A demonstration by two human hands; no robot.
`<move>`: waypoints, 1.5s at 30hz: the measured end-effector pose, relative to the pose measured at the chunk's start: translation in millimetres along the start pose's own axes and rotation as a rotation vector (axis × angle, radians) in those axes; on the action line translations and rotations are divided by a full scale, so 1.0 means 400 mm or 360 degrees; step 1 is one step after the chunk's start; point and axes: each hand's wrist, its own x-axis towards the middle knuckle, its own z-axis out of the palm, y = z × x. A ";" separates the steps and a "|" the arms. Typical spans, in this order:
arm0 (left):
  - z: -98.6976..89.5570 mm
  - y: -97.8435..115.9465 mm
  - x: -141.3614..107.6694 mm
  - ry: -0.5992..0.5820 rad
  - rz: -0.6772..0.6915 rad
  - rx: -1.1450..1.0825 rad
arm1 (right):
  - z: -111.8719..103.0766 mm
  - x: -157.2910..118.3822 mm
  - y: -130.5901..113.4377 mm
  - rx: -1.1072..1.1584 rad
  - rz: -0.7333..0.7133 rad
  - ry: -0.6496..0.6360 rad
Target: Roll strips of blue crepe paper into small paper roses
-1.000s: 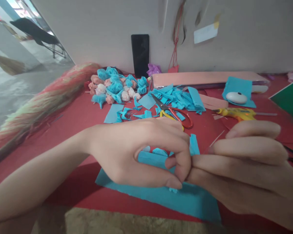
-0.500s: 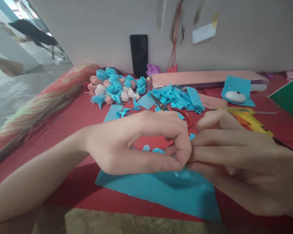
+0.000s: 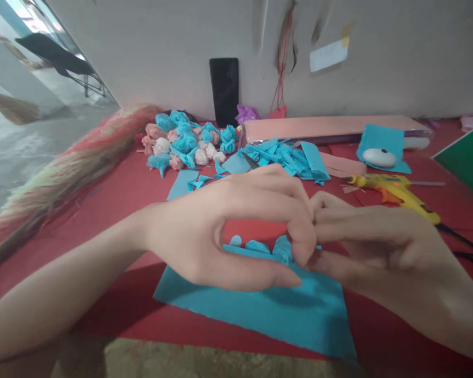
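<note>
My left hand (image 3: 228, 231) and my right hand (image 3: 382, 252) meet fingertip to fingertip above a blue crepe paper sheet (image 3: 236, 294). Between the meeting fingertips a small blue paper piece (image 3: 319, 247) barely shows; the fingers hide most of it. The right thumb and fingers are pinched closed on it. The left fingers are curled against the same spot, while the left thumb stands away from the index finger. Through the loop of my left hand I see small blue paper cutouts (image 3: 257, 245) near the sheet's far edge.
Behind lie blue paper scraps (image 3: 278, 157), partly hidden scissors (image 3: 250, 160) and a heap of blue, pink and white paper flowers (image 3: 185, 140). A yellow glue gun (image 3: 402, 194) with its cord lies at right. A black phone (image 3: 224, 92) leans on the wall; a straw broom (image 3: 82, 152) lies left.
My left thumb has come away from the index finger, opening the pinch. My right hand has turned and its fingers have closed up against the left fingertips. The glue gun shows more fully.
</note>
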 end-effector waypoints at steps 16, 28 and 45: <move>0.063 -0.016 0.010 0.0682 -0.0013 0.0124 | 0.006 0.010 0.000 0.0221 -0.0138 0.0313; 0.088 0.001 0.016 0.0997 0.0079 0.0205 | 0.011 0.011 0.006 -0.0014 -0.0539 0.0475; 0.080 -0.019 0.015 0.0874 0.0108 -0.0038 | -0.004 0.012 -0.011 -0.0021 -0.0402 0.0258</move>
